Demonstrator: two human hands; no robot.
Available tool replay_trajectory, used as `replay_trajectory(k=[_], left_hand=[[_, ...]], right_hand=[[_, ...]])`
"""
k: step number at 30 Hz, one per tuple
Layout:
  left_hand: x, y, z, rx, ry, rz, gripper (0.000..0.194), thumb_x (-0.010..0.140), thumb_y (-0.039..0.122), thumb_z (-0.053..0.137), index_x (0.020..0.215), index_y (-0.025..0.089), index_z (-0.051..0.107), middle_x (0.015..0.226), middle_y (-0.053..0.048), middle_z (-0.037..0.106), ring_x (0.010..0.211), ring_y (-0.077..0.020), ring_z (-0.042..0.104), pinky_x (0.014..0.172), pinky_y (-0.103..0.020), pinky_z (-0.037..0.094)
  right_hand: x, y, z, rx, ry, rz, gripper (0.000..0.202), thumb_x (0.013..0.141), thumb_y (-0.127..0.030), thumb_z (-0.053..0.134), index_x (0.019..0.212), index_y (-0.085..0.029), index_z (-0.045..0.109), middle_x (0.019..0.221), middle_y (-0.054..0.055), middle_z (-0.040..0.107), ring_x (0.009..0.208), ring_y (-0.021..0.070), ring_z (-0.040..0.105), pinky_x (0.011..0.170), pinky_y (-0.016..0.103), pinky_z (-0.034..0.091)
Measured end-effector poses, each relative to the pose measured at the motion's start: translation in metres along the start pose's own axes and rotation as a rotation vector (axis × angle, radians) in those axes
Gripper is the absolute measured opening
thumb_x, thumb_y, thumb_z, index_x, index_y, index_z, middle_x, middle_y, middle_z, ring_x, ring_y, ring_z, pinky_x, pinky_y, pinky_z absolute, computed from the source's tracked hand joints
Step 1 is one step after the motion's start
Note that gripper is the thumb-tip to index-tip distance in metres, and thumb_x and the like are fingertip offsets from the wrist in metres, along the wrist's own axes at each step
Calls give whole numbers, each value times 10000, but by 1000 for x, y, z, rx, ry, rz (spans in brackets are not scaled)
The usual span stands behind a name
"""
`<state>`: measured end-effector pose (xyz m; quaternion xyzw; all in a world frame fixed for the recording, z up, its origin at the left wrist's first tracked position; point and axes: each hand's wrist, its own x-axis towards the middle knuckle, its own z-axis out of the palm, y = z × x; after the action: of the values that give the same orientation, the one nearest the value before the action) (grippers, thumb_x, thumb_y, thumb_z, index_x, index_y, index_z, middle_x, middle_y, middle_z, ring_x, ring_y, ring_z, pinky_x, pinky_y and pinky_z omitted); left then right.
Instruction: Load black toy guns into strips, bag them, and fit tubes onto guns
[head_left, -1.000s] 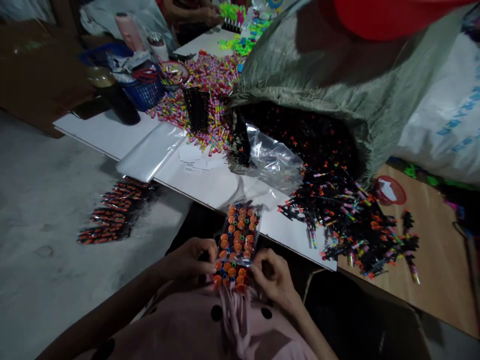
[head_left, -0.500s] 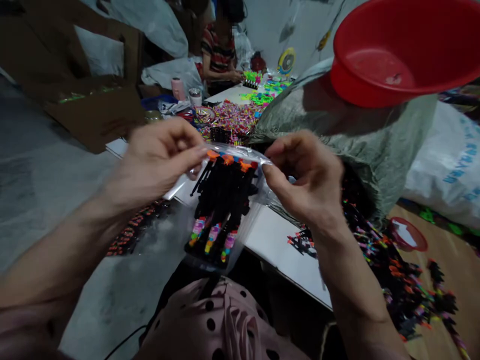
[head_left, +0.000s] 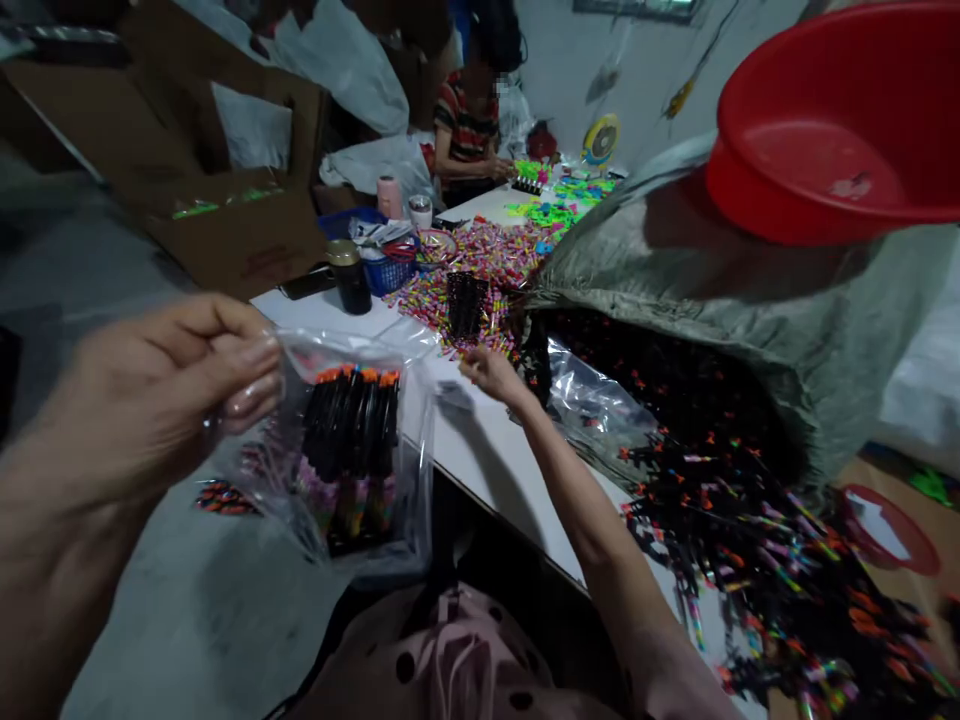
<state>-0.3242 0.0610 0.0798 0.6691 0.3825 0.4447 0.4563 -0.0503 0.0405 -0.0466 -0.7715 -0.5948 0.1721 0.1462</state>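
My left hand (head_left: pixel 180 385) pinches the upper edge of a clear plastic bag (head_left: pixel 420 480) and holds it up at the left, over the floor. Inside the bag is a bundle of black toy-like pieces (head_left: pixel 349 430) with orange tips and many-coloured lower ends. My right hand (head_left: pixel 491 375) is stretched forward over the white table (head_left: pixel 480 450), its fingers loosely bent and apart, with nothing visible in them. Just beyond its fingertips lie a black rack-like block (head_left: pixel 466 305) and a heap of small coloured pieces (head_left: pixel 499 245).
A large sack (head_left: pixel 637 240) with black pieces in its mouth lies right, under a red basin (head_left: pixel 802 170). Loose black pieces (head_left: pixel 735 540) spread below it. A dark jar (head_left: pixel 350 278) and blue basket (head_left: pixel 390 272) stand ahead. A co-worker (head_left: pixel 469 130) sits at the far end.
My right hand has let go of the bag's edge and reached forward over the table. My left hand has carried the bag leftward. The view has shifted slightly.
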Motion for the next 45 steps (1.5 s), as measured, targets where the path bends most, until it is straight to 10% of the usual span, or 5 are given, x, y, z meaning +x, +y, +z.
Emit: replay_trajectory(k=[11, 15, 24, 33, 45], left_hand=[[-34, -89, -21, -14, -89, -496, 413, 585, 499, 759, 609, 167, 515, 393, 75, 462, 356, -48, 376, 364, -168, 286], [-47, -121, -9, 38, -113, -405, 424, 643, 562, 680, 608, 184, 490, 407, 73, 422, 384, -63, 354, 384, -188, 277], [-62, -147, 5, 70, -66, -301, 292, 754, 463, 555, 668, 205, 446, 438, 87, 412, 386, -69, 348, 403, -196, 257], [-69, -165, 0, 43, 29, -365, 153, 801, 307, 510, 704, 197, 466, 461, 82, 419, 416, -83, 376, 445, -204, 267], [-173, -307, -14, -7, 160, -688, 132, 712, 127, 622, 621, 169, 537, 578, 27, 526, 604, -123, 498, 584, -250, 411]], right_hand=[[-37, 59, 69, -125, 108, 226, 247, 892, -182, 408, 885, -105, 643, 948, 147, 663, 899, 210, 593, 761, 288, 433], [-53, 17, 48, 464, 290, 61, 249, 861, -327, 441, 788, -168, 619, 683, 21, 620, 611, 145, 553, 582, 252, 440], [-73, -103, 127, 612, -361, -101, 158, 804, -249, 521, 697, -176, 610, 547, -30, 580, 495, 111, 541, 510, 216, 410], [-49, -99, 90, 70, 271, -520, 331, 882, -243, 506, 1201, -193, 574, 1205, 136, 618, 1093, 252, 576, 920, 392, 453], [-72, -185, 190, -359, -571, -900, 234, 844, -61, 483, 957, -194, 638, 913, 65, 711, 800, 181, 691, 636, 238, 477]])
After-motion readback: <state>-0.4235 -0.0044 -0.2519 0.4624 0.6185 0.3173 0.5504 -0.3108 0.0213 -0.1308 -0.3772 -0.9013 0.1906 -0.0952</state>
